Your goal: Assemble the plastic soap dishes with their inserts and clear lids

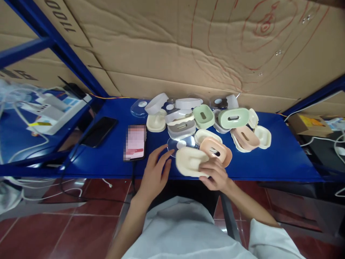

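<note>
My right hand grips the right side of a cream plastic piece, tilted above the table's front edge. My left hand has its fingers apart and holds nothing; its fingertips are beside a clear round-cornered lid. Just beyond my right hand lies a peach piece with an oval slot, partly over another peach piece. A cream piece rests behind them. Farther back are a grey slotted piece and green slotted pieces.
On the blue table, a lit phone and a dark phone lie at the left. More peach and cream pieces sit at the right. Cardboard stands behind. A black cable hangs over the front edge.
</note>
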The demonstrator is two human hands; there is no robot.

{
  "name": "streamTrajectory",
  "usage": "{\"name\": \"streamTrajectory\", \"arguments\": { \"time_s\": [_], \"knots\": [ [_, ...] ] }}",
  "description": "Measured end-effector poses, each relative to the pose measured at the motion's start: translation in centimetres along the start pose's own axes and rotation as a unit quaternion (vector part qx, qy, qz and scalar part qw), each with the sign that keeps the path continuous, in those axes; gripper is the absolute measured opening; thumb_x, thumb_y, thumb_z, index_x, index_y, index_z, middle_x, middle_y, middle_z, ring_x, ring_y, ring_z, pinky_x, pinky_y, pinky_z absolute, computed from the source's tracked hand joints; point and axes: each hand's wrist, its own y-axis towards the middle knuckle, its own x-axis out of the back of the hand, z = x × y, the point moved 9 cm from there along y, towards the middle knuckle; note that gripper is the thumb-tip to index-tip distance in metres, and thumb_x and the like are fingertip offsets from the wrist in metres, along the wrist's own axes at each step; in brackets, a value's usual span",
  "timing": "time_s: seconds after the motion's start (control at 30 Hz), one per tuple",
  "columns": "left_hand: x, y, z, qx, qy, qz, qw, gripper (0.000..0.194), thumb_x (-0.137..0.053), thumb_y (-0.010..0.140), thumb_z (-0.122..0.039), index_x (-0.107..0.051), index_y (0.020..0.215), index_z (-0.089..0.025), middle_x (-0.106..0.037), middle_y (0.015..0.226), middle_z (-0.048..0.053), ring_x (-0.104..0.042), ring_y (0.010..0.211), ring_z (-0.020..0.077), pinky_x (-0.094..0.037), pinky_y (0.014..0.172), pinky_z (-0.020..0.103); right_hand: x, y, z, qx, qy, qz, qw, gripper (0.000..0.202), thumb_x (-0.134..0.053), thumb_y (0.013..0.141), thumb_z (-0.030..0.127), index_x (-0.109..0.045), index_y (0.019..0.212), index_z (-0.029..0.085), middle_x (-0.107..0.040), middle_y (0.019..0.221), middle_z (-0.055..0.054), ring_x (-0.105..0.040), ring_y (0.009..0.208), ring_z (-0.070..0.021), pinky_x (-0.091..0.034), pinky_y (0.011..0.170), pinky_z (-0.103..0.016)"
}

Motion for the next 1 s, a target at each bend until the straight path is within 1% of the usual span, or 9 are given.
{"name": "streamTrajectory", "arguments": {
  "time_s": [0.07,0.17,0.33,0.43,0.57,0.7,0.77,0.87,1.0],
  "knots": [
    [-2.1,-0.8,0.1,-0.015,0.038,0.022,0.999,0.040,-0.054,0.106,-0.016,-0.060,0.144,-0.024,-0.053,0.156,0.016,-0.052,0.145,0.0318,-0.050,0.116,0.052,1.8,0.5,-1.3,-0.017,-0.059,-0.060,0.996,0.016,-0.061,0.103,0.035,-0.068,0.115,0.028,-0.079,0.095,-0.004,-0.074,0.086,-0.0221,-0.053,0.084,-0.042],
    [-4.5,-0.9,-0.3,-0.047,0.090,0.068,0.992,0.036,-0.061,0.105,-0.027,-0.065,0.140,-0.025,-0.051,0.161,0.017,-0.050,0.148,0.0377,-0.047,0.117,0.060,2.7,3.9,-4.9,-0.077,-0.186,-0.034,0.979,0.016,-0.060,0.104,0.033,-0.068,0.116,0.026,-0.079,0.108,-0.007,-0.074,0.101,-0.0249,-0.049,0.097,-0.046],
    [-3.9,-1.0,-0.6,-0.040,0.053,0.056,0.996,0.017,-0.060,0.105,-0.024,-0.075,0.114,-0.023,-0.070,0.140,0.011,-0.063,0.135,0.0316,-0.051,0.112,0.053,3.2,8.7,-8.2,-0.145,-0.256,0.058,0.954,0.038,-0.045,0.111,0.031,-0.059,0.145,0.021,-0.061,0.153,-0.015,-0.056,0.143,-0.0305,-0.036,0.117,-0.053],
    [-2.3,-1.5,-0.3,-0.019,-0.019,0.029,0.999,0.015,-0.059,0.106,-0.024,-0.073,0.112,-0.023,-0.078,0.119,0.007,-0.071,0.120,0.0254,-0.055,0.103,0.044,3.4,6.0,-6.3,-0.154,-0.227,0.096,0.957,0.034,-0.048,0.111,0.032,-0.063,0.140,0.023,-0.068,0.144,-0.012,-0.062,0.135,-0.0284,-0.039,0.116,-0.048],
    [0.0,-1.8,1.4,0.085,-0.116,-0.048,0.988,0.019,-0.056,0.108,-0.029,-0.069,0.120,-0.023,-0.079,0.103,0.004,-0.075,0.096,0.0188,-0.058,0.088,0.032,3.8,-1.5,-4.8,-0.206,-0.242,0.135,0.938,0.039,-0.058,0.108,0.039,-0.061,0.145,0.025,-0.067,0.146,-0.012,-0.063,0.133,-0.0302,-0.039,0.114,-0.049],
    [-0.4,-0.2,4.1,0.199,-0.160,-0.048,0.966,0.031,-0.050,0.111,-0.040,-0.064,0.132,-0.022,-0.073,0.089,0.000,-0.067,0.065,0.0129,-0.056,0.068,0.026,4.3,-6.4,-4.9,-0.231,-0.252,0.124,0.932,0.039,-0.056,0.109,0.031,-0.059,0.148,0.027,-0.066,0.148,-0.012,-0.064,0.132,-0.0297,-0.041,0.110,-0.049],
    [-0.9,1.3,4.4,0.191,-0.113,-0.024,0.975,0.034,-0.046,0.111,-0.042,-0.069,0.125,-0.022,-0.073,0.099,0.005,-0.069,0.073,0.0155,-0.058,0.075,0.030,4.3,-7.0,-4.8,-0.225,-0.235,0.110,0.939,0.037,-0.055,0.109,0.024,-0.062,0.145,0.028,-0.067,0.147,-0.011,-0.064,0.132,-0.0281,-0.044,0.106,-0.047],
    [-0.8,2.6,3.6,0.144,-0.006,-0.039,0.989,0.037,-0.042,0.112,-0.038,-0.071,0.128,-0.020,-0.066,0.131,0.015,-0.069,0.115,0.0262,-0.057,0.100,0.042,4.1,-6.8,-4.1,-0.202,-0.204,0.099,0.953,0.033,-0.058,0.106,0.020,-0.068,0.136,0.029,-0.070,0.143,-0.008,-0.067,0.126,-0.0267,-0.047,0.104,-0.046],
    [-1.6,1.2,0.5,0.059,0.073,0.001,0.996,0.036,-0.059,0.106,-0.040,-0.067,0.137,-0.025,-0.055,0.152,0.016,-0.059,0.135,0.0349,-0.052,0.108,0.053,5.0,-6.4,-3.3,-0.221,-0.133,0.039,0.965,0.025,-0.061,0.104,0.022,-0.073,0.125,0.030,-0.076,0.130,-0.007,-0.072,0.117,-0.0275,-0.051,0.099,-0.047]
  ]
}}
